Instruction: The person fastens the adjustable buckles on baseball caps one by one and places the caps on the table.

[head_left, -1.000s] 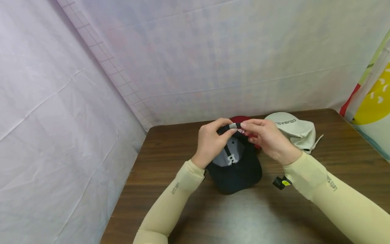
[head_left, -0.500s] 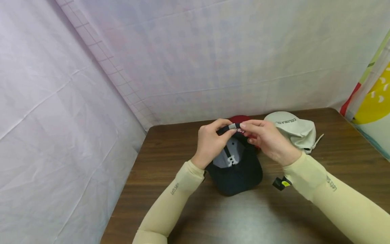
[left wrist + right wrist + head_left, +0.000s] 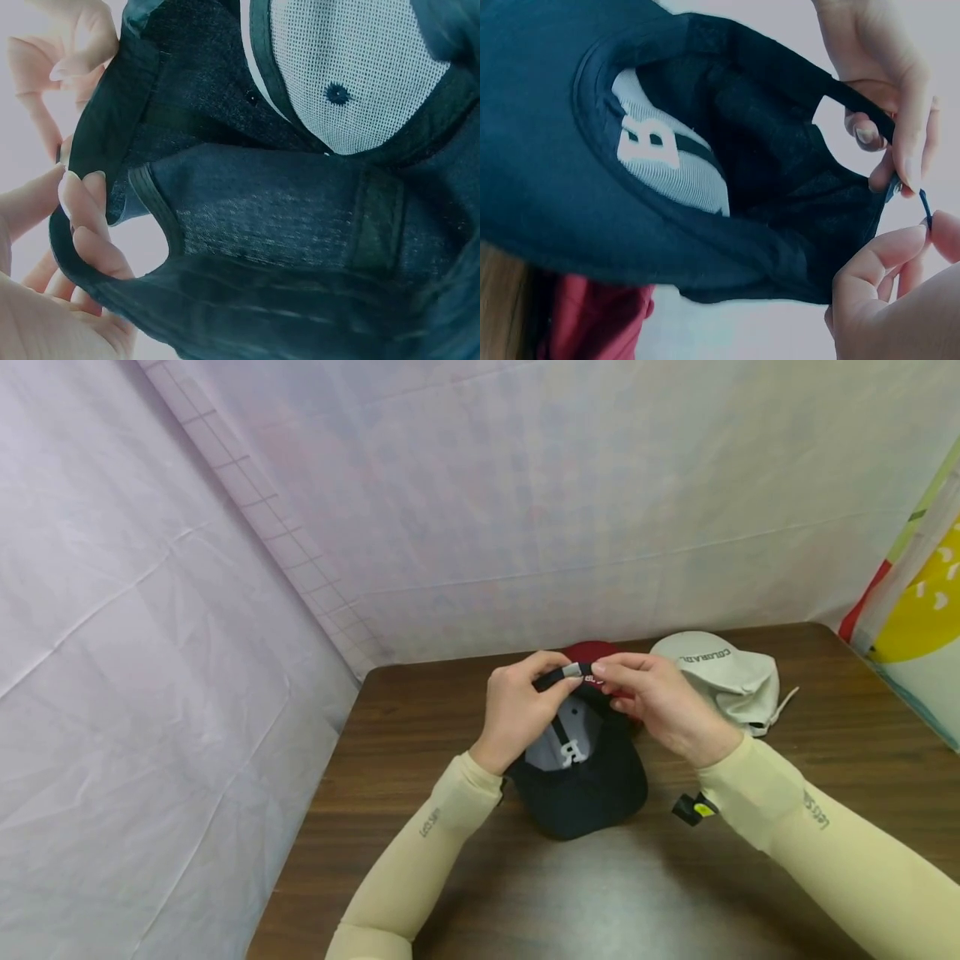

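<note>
A black baseball cap [image 3: 585, 797] is held up over the table, its brim toward me and its inside showing a pale lining panel with a white emblem. My left hand [image 3: 517, 710] grips the cap's back strap [image 3: 551, 678] beside a silver buckle [image 3: 573, 670]. On the other side of the buckle, my right hand [image 3: 660, 697] pinches the strap's end between thumb and fingers. In the right wrist view the strap end [image 3: 925, 204] sticks out past the buckle into the right fingertips. The left wrist view shows the cap's dark inner band [image 3: 112, 120] and the strap opening.
Behind the black cap a red cap [image 3: 592, 652] with light lettering lies partly hidden. To its right rests an off-white cap [image 3: 712, 672] with dark letters and a loose strap. All are over a brown wooden table [image 3: 397, 735], with pale cloth hanging behind.
Both hands keep their grip on the strap in nearly the same place. The black cap's brim shifts only very slightly.
</note>
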The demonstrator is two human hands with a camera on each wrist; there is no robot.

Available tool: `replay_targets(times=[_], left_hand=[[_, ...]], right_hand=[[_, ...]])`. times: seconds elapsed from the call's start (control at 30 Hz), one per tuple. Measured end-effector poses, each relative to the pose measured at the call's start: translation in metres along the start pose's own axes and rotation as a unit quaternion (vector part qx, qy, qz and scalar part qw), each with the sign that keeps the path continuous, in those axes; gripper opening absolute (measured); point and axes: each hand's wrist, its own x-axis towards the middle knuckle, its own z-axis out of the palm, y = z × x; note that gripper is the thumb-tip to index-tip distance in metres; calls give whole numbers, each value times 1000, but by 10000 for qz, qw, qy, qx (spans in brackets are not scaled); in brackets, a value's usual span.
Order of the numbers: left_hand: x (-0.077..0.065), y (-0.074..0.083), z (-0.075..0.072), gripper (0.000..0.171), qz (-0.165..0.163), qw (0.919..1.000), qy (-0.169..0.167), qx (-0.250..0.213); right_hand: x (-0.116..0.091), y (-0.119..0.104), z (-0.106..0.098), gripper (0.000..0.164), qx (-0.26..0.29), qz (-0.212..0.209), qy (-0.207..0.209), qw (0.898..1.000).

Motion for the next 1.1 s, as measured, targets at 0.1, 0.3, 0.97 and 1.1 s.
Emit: replay_targets(times=[0.1,0.3,0.97,1.1], left_hand=[[0,-1,-1,19,-49,10000,-15,30],[0,-1,-2,19,-97,9999,-7,53],[-1,-1,-1,19,-79,10000,46,14],[0,0,-1,19,-78,10000,48,-7]], right_hand=[[0,-1,-3,17,-116,-94,60,9999],[0,-2,-6,20,-256,-190,138,9994],[-2,3,-4,25,-443,-359,268,9980],[-2,3,-4,26,-431,-359,273,9981]])
